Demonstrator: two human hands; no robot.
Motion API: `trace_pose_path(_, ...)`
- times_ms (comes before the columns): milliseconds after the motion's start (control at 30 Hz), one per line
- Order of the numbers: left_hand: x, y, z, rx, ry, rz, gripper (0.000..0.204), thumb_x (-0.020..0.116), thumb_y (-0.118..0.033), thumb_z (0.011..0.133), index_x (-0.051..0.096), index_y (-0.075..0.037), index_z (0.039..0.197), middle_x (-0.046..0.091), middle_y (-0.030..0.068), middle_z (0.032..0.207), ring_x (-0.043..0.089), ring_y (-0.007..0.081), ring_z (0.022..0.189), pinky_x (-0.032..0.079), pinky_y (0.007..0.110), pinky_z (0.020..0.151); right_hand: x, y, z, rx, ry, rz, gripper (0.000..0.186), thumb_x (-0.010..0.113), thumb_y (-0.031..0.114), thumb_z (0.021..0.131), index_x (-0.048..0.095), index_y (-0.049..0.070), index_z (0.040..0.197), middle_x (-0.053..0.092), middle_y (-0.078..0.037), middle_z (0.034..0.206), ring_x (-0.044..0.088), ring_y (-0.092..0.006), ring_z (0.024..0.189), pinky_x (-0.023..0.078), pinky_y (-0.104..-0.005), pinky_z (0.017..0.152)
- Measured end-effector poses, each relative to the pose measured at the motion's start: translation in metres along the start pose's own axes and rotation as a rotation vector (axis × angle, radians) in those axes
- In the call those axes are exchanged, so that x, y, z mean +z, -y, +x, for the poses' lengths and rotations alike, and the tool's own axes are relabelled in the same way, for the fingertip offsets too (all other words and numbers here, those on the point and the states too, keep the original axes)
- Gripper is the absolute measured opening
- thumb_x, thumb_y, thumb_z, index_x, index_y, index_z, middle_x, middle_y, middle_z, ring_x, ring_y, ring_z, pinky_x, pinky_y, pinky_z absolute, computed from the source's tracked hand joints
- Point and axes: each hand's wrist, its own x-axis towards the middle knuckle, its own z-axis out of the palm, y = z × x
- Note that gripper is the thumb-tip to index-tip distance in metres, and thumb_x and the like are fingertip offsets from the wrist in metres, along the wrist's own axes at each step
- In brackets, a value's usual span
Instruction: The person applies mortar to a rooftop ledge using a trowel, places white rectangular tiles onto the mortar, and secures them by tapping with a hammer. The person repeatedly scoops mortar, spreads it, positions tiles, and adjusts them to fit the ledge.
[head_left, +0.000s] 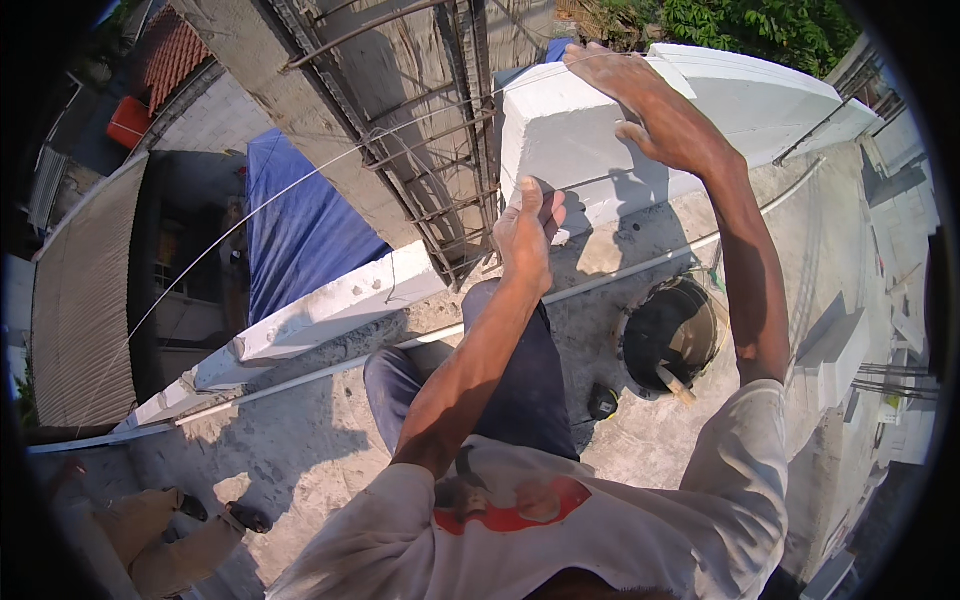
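Note:
A row of white lightweight concrete blocks (560, 130) stands as a low wall beside a column cage of steel rebar (430, 150). My right hand (630, 85) rests over the top edge of the blocks, fingers stretched out and thumb apart against the near face. Low in front of the block's end, by the rebar, is my left hand (527, 235). Its thumb points up and its fingers are curled; whatever they may hold is hidden. A taut thin string (310, 172) crosses the rebar and runs along the wall top near my right fingers.
A black bucket (640, 345) with a wooden-handled tool stands on the concrete floor, beside a tape measure (603, 401). A white pipe (610, 283) lies along the wall's foot. Beyond the low left wall is a drop with a blue tarp (300, 220). Another person's legs (170, 545) show lower left.

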Motion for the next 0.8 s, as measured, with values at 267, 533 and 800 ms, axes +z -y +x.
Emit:
trace_pose_path(267, 0.005, -0.009, 0.012, -0.084, -0.014, -0.018, 0.097, 0.067, -0.052, 0.102, 0.022, 0.020, 0.150, 0.039, 0.0305, 0.149, 0.061, 0.0362, 0.129, 0.055, 0.041, 0.106, 0.019, 0.001, -0.015, 0.024, -0.283, -0.085, 0.063, 0.075, 0.001, 0.087, 0.061, 0.019, 0.145, 0.066, -0.004, 0.142, 0.058, -0.0271, 0.136, 0.046, -0.0498, 0.118)
trace_pose_path(533, 0.002, -0.027, 0.003, -0.166, 0.054, 0.070, 0.088, 0.064, -0.049, 0.105, 0.021, 0.011, 0.153, 0.046, 0.0307, 0.141, 0.061, 0.0392, 0.128, 0.056, 0.044, 0.102, 0.062, 0.034, -0.053, 0.392, -0.765, -0.064, 0.051, 0.079, 0.011, 0.088, 0.063, 0.010, 0.137, 0.063, -0.008, 0.143, 0.055, -0.0328, 0.135, 0.047, -0.0496, 0.110)
trace_pose_path(800, 0.051, -0.094, -0.040, 0.728, 0.469, 1.234, 0.037, 0.082, -0.019, 0.094, 0.067, 0.004, 0.120, 0.077, 0.0138, 0.107, 0.075, 0.0211, 0.096, 0.061, 0.034, 0.080, 0.212, 0.169, -0.194, 1.022, -0.397, 0.791, 0.055, 0.078, 0.015, 0.092, 0.057, 0.003, 0.142, 0.062, -0.023, 0.138, 0.062, -0.0401, 0.127, 0.052, -0.0474, 0.103)
